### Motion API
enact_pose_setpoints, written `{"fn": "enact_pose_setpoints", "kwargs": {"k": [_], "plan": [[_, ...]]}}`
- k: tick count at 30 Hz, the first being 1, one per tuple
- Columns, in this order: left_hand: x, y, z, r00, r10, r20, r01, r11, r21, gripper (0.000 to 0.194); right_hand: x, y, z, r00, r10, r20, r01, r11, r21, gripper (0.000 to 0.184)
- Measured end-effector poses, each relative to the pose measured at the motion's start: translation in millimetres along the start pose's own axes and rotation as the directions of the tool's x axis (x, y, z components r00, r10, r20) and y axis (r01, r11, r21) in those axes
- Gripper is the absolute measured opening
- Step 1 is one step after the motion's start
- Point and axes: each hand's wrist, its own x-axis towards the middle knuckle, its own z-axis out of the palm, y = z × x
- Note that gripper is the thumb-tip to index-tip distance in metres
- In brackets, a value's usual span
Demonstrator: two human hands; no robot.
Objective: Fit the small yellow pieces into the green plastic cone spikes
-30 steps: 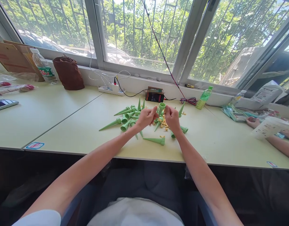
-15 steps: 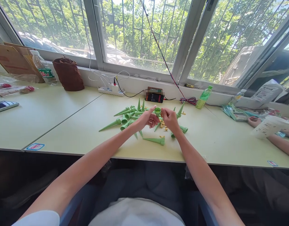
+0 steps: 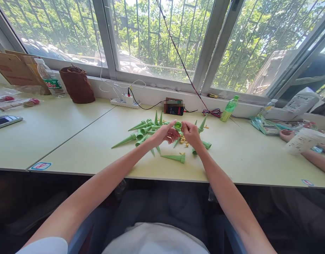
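My left hand [image 3: 166, 133] is closed round a green plant watering spike [image 3: 177, 125], its round open end facing up toward me. At the spike's right side, my right hand [image 3: 190, 132] is closed in a pinch against the rim; its fingers hide whatever is between them. Under the hands lie small yellow valve pieces [image 3: 182, 140]. Several green spikes are piled to the left, one long spike [image 3: 124, 140] pointing outward. Nearer me, another spike [image 3: 173, 158] lies on its side with a yellow valve on it. An upright spike [image 3: 203, 124] with a yellow valve stands to the right.
Behind the pile, a phone [image 3: 173, 108] leans near the window sill, beside a power strip [image 3: 125, 102] with cables. A green bottle [image 3: 229, 108] stands at right, a brown bag [image 3: 77, 84] at left. Another person's arm [image 3: 317, 160] rests at the far right, by a white cup [image 3: 304, 141].
The spike's open end has shifted very slightly right and down between my hands. Both hands otherwise keep nearly the same position.
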Motion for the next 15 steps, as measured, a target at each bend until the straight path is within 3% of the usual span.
{"fn": "enact_pose_setpoints", "kwargs": {"k": [15], "plan": [[-4.6, 2.0, 1.7, 0.997, 0.072, -0.004, -0.072, 0.997, -0.011, 0.048, 1.2, -1.1, -0.7, 1.0, -0.003, -0.006, 0.003, 1.0, -0.015, 0.049]]}}
